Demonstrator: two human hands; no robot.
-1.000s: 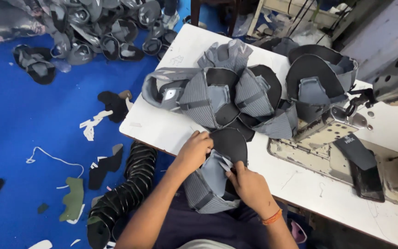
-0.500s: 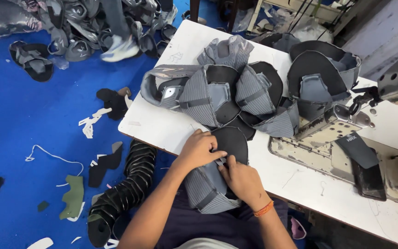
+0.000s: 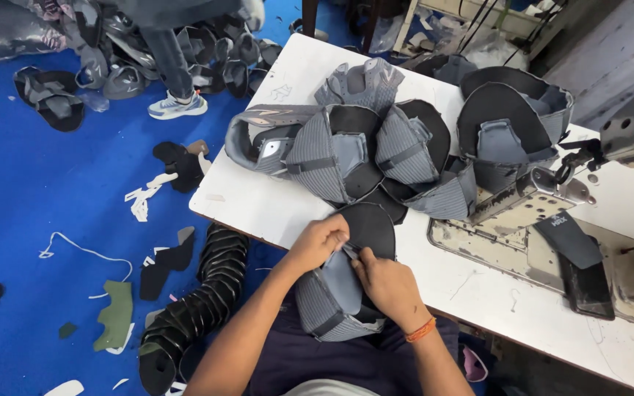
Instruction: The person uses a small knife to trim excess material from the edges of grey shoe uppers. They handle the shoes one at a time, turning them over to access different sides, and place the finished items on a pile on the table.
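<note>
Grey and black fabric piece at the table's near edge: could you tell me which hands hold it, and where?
Both: left hand and right hand pinch the fabric piece near its middle seam.

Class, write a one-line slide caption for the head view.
Both hands, left hand and right hand, grip a grey-and-black shoe upper at the white table edge.

A stitching workshop where shoe uppers are made.

An industrial sewing machine (image 3: 625, 132) is mounted on a white worktable (image 3: 258, 205), on which grey and black shoe uppers (image 3: 361, 147) are heaped. A long stack of black cut pieces (image 3: 192, 315) is seen beside the table, and fabric offcuts (image 3: 115, 323) are scattered over the blue floor (image 3: 45, 191). More finished uppers (image 3: 214, 59) are piled at the far edge of the floor, where another person's trainer-clad foot (image 3: 176, 106) is planted.
</note>
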